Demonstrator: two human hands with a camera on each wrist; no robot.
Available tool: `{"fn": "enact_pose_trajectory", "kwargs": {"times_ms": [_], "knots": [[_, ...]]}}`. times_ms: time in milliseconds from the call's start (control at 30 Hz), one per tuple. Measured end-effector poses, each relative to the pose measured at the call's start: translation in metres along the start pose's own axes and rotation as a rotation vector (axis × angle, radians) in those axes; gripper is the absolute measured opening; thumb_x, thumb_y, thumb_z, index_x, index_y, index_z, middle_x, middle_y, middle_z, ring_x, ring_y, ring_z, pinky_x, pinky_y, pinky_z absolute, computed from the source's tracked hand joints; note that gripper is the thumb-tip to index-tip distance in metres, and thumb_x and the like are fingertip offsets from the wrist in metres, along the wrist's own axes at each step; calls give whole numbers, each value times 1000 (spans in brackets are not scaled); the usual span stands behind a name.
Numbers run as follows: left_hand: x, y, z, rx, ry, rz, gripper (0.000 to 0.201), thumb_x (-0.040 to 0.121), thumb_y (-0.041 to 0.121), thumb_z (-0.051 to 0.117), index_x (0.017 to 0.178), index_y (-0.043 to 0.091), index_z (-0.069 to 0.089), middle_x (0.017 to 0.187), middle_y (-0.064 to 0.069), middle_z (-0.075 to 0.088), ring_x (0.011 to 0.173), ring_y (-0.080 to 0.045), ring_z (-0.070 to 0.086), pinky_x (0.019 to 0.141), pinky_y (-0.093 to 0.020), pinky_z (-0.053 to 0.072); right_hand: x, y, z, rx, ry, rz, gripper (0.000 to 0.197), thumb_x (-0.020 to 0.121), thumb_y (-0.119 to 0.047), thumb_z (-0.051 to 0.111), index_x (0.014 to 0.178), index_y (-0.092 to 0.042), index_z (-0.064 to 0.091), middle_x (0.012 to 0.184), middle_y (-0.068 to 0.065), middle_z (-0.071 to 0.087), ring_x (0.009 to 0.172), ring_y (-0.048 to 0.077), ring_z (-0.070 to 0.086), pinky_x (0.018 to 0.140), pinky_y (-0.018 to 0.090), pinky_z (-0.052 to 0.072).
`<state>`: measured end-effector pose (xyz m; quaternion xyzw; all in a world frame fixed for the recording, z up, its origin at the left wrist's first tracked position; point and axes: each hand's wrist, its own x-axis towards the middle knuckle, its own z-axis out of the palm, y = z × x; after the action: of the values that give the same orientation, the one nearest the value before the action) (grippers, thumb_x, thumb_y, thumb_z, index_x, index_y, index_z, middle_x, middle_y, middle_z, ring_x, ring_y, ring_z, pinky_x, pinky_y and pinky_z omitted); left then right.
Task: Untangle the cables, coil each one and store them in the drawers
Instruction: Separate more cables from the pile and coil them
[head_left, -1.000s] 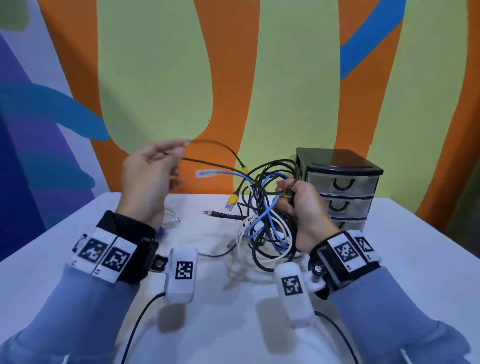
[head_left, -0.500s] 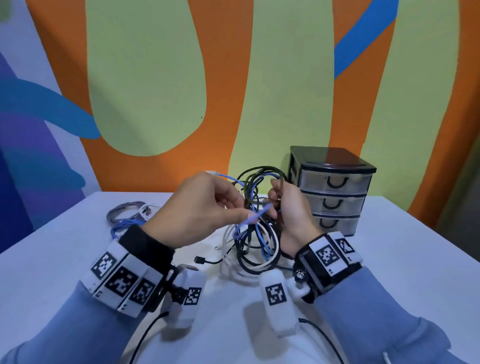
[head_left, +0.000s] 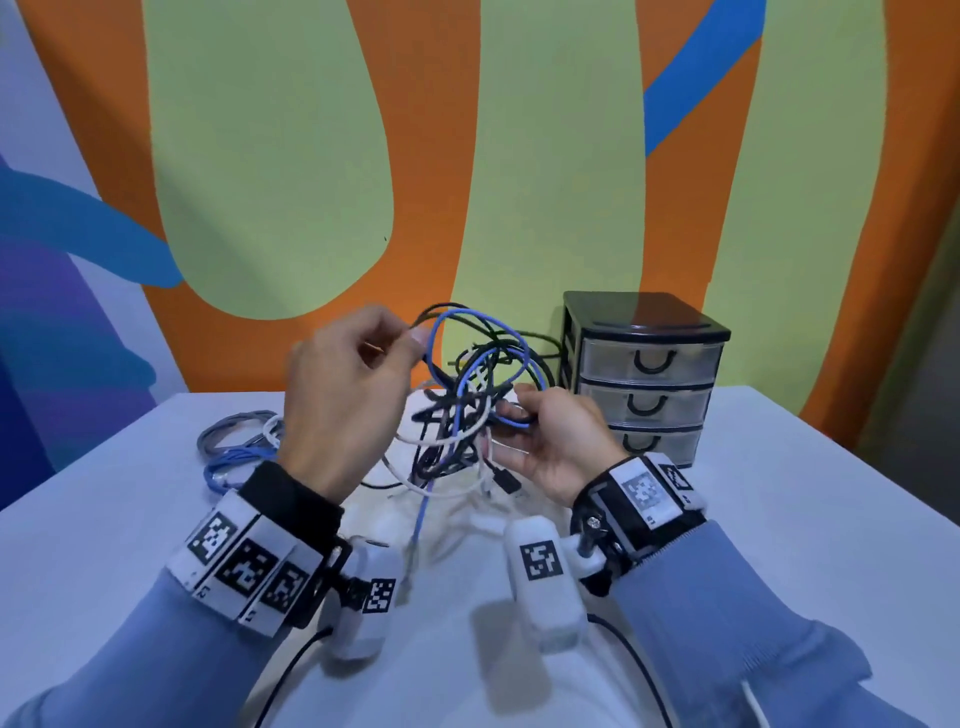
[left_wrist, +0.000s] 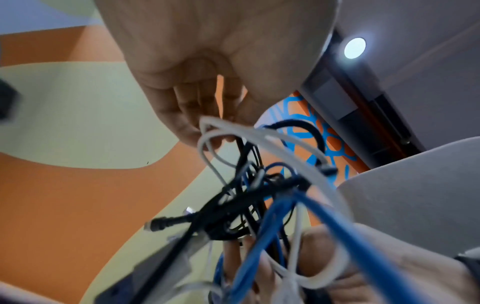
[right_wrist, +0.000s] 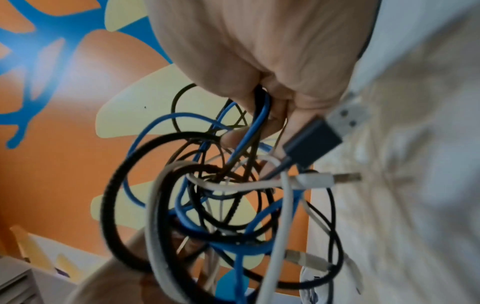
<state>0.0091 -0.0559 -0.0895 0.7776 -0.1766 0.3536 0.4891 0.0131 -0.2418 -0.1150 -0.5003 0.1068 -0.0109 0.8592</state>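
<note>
At the left of the head view, two coils (head_left: 236, 447), one grey and one blue, lie on the desk (head_left: 104, 519), apart from the work. Whether they were coiled as part of the task cannot be told.

Right of them, the left hand (head_left: 343, 400) is raised above the desk with its fingers (head_left: 415, 338) curled. A strand is pinched at the top of the tangle (head_left: 467, 395); the wrist view suggests a dark one, but blur leaves the exact cable uncertain. A blue cable (head_left: 423, 514) hangs down from the tangle towards the lower middle of the frame.

The tangle itself, of black, blue and white cables, is held up in mid-frame, between the hands. If the pinched strand is drawn away hard, the crossings are likely to be cinched into a tighter knot rather than freed. The dangling plugs (right_wrist: 317, 135), seen in the right wrist view, could be caught in a loop and stop the pull.

The right hand (head_left: 556, 441) is closed round a bunch of blue and black strands at the tangle's right side. Should that grip slacken, the whole mass may be dragged leftwards with the pulled cable.

At the right, the drawers (head_left: 644, 379) stand shut on the desk, just behind the right hand; nothing can be stored until one is opened.
</note>
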Motion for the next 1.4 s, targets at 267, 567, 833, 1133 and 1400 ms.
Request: {"fn": "enact_pose_trajectory", "kwargs": {"times_ms": [267,567,833,1133,1400], "knots": [[17,2,-18,-757,92,-296,17,109,17,57,92,17,56,70,-1,59,59,-16,56,63,-28,56,2,2,-3,-288,58,-154,34,100,10,44,123,-16,48,107,17,55,64,23,71,46,30,55],[45,-30,-77,-556,523,-141,14,105,40,62,99,30,53,64,11,40,49,-7,27,42,-24,20,18,3,-22,-754,141,-234,24,95,2,57,108,-18,58,102,11,59,80,27,64,69,51,65],[31,-13,-43,-394,110,-4,26,105,41,66,99,16,66,63,-13,24,56,-22,15,53,-36,13,-34,-18,15,-710,-133,-1088,50,83,5,58,126,-22,60,131,-6,61,132,10,53,112,21,36],[36,-5,-64,-347,413,139,16,103,41,68,92,30,64,63,-22,31,55,-34,22,50,-45,19,-7,2,11,-1756,-202,-545,21,89,-59,72,90,-39,79,119,-10,56,131,16,44,109,47,33],[54,-47,-105,-48,657,-172,20,95,49,65,86,31,65,76,8,59,70,-16,52,67,-34,46,-3,-8,-5,-1468,-100,-805,19,92,-56,72,95,-41,84,139,-10,52,136,11,41,106,51,42]]}}
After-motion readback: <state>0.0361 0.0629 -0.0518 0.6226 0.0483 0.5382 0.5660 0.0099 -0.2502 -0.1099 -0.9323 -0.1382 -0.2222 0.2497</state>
